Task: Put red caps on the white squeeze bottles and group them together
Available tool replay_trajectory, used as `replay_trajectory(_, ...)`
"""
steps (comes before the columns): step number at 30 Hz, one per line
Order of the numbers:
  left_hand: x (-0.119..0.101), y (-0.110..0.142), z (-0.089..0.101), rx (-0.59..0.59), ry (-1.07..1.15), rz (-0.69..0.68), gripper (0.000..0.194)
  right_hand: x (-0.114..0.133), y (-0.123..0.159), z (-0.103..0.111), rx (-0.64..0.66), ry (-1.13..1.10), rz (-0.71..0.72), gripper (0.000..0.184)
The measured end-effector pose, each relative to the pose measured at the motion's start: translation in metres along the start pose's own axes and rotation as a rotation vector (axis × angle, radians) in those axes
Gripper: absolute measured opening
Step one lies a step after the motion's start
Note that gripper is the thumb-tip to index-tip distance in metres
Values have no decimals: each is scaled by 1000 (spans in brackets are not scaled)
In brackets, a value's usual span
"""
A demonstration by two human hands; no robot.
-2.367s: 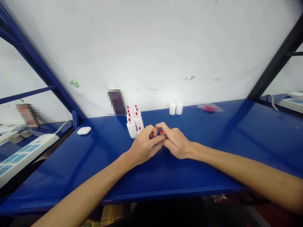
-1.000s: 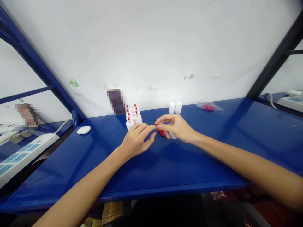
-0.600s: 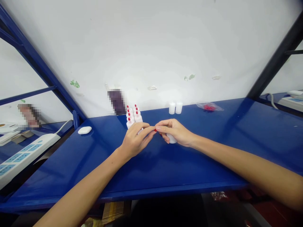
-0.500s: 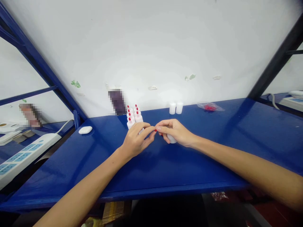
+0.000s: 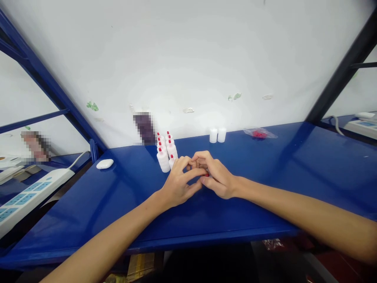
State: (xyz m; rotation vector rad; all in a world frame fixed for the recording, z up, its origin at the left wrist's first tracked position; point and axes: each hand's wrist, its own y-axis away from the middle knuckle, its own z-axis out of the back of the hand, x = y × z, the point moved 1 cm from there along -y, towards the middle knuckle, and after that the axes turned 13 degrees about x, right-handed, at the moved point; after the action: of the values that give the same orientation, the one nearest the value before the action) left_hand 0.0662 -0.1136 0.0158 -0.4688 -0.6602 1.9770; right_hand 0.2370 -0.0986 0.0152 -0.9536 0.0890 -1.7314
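Note:
My left hand (image 5: 180, 181) and my right hand (image 5: 215, 175) meet at the middle of the blue table (image 5: 265, 184), fingers curled and touching each other. A small red cap (image 5: 206, 175) shows between my right fingers. What my left fingers pinch is hidden. Just behind my left hand stands a cluster of several small white bottles with red caps (image 5: 165, 151). The white bottle that my right hand held earlier is hidden behind the hands.
Two uncapped white bottles (image 5: 217, 135) stand by the wall. A clear bag of red caps (image 5: 259, 134) lies to their right. A white oval object (image 5: 105, 163) rests at the left; a power strip (image 5: 26, 198) lies on the neighbouring bench.
Both hands have drawn closer to me and closed together. The loose red caps and white bottle seen under my right hand a second ago are now covered.

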Motion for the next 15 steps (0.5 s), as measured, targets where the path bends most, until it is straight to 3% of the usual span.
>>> replay_trajectory(9,-7,-2,-7,9,161,64,25,6,-1,1,-5,63,30,45)
replay_trajectory(15,-6,-2,-7,7,114,115,21,5,-1,0,-61,-23,34,36)
